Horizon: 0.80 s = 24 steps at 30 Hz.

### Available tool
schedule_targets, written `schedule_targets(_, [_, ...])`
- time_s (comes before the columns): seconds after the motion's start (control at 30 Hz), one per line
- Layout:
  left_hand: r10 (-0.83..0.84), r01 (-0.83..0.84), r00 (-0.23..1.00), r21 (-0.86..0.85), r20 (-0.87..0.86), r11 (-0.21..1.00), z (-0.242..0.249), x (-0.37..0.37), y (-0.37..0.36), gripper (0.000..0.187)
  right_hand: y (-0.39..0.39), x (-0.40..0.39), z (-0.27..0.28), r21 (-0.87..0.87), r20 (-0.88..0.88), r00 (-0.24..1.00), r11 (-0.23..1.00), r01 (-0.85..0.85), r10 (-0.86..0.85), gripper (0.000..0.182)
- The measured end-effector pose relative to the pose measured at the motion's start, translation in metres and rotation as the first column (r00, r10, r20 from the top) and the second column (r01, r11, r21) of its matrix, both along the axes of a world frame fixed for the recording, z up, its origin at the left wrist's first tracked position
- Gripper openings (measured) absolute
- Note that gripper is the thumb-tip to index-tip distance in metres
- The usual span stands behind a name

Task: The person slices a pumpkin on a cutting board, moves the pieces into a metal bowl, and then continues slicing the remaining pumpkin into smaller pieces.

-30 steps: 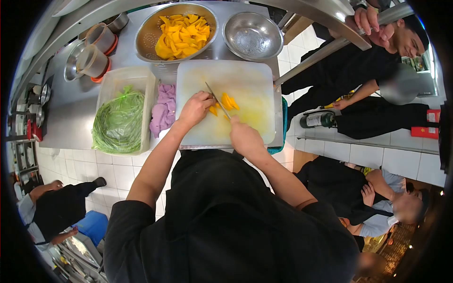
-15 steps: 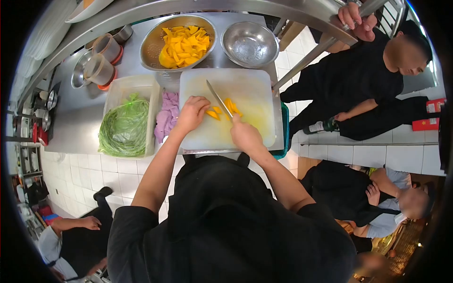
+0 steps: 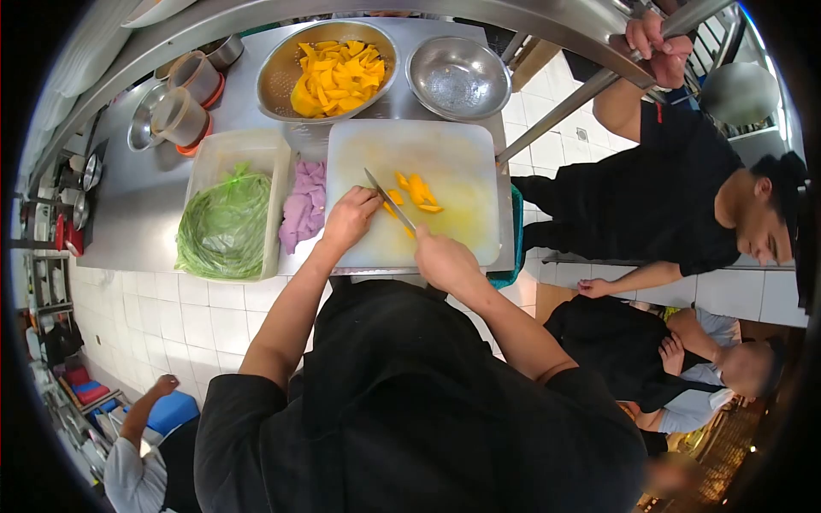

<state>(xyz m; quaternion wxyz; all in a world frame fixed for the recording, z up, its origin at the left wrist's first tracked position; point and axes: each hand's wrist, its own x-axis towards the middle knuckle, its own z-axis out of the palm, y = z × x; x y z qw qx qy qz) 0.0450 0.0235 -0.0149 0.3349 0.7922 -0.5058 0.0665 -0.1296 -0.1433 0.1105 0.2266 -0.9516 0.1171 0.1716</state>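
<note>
A white cutting board (image 3: 462,162) lies on the steel counter in front of me. My right hand (image 3: 446,261) grips a kitchen knife (image 3: 387,198), its blade slanting up and left across the board. Just left of the blade, my left hand (image 3: 351,215) has its fingers curled down onto a yellow-orange piece (image 3: 392,199), which shows partly beside the fingertips. Right of the knife lie several cut yellow-orange slices (image 3: 419,191), apart from both hands. Behind the board, a perforated metal bowl (image 3: 272,81) holds many more yellow-orange chunks (image 3: 333,81).
A second metal bowl (image 3: 457,77) stands behind the board. To the left are a crumpled purple cloth (image 3: 304,209) and a plastic tub (image 3: 278,162) with bagged greens (image 3: 224,227). A steel post (image 3: 556,118) rises at the right; a person in black (image 3: 658,188) stands beyond it.
The knife and both hands have shifted slightly, the blade tip now further left and lower. More slices lie visible right of the blade. The person at the right has moved, bottle out of sight.
</note>
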Motion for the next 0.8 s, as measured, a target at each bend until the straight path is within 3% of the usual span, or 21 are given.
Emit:
schedule_targets(0.37, [-0.011, 0.011, 1.0, -0.001, 0.026, 1.0, 0.006, -0.001, -0.001, 0.027, 0.004, -0.001, 0.017, 0.087, -0.08, 0.995, 0.994, 0.067, -0.06, 0.019])
schedule_targets(0.43, [-0.002, 0.002, 1.0, -0.026, -0.004, 1.0, 0.005, 0.0, -0.001, 0.023, 0.006, 0.0, -0.007, 0.096, -0.085, 0.993, 0.992, 0.084, -0.076, 0.019])
schedule_targets(0.5, [-0.001, 0.0, 1.0, -0.031, -0.022, 1.0, 0.005, 0.002, 0.0, 0.02, 0.014, 0.009, -0.06, 0.136, 0.1, 0.99, 0.987, 0.089, -0.103, 0.02])
schedule_targets(0.67, [0.001, -0.004, 0.987, -0.013, -0.16, 1.0, -0.004, 0.007, 0.002, 0.02, 0.003, 0.046, -0.068, 0.207, 0.088, 0.972, 0.958, 0.198, -0.22, 0.021])
schedule_targets(0.73, [0.091, -0.095, 0.961, -0.004, -0.26, 0.995, 0.002, 0.002, -0.003, 0.054, -0.012, 0.04, -0.058, 0.236, 0.118, 0.96, 0.946, 0.222, -0.254, 0.022])
schedule_targets(0.77, [0.079, -0.083, 0.963, -0.004, -0.259, 0.997, 0.005, 0.001, -0.009, 0.054, -0.019, 0.029, -0.047, 0.321, 0.16, 0.931, 0.909, 0.267, -0.33, 0.022])
schedule_targets(0.8, [0.087, -0.074, 0.969, 0.062, -0.233, 0.995, 0.014, -0.002, -0.018, 0.079, -0.027, 0.019, -0.036, 0.402, 0.194, 0.894, 0.864, 0.302, -0.403, 0.023])
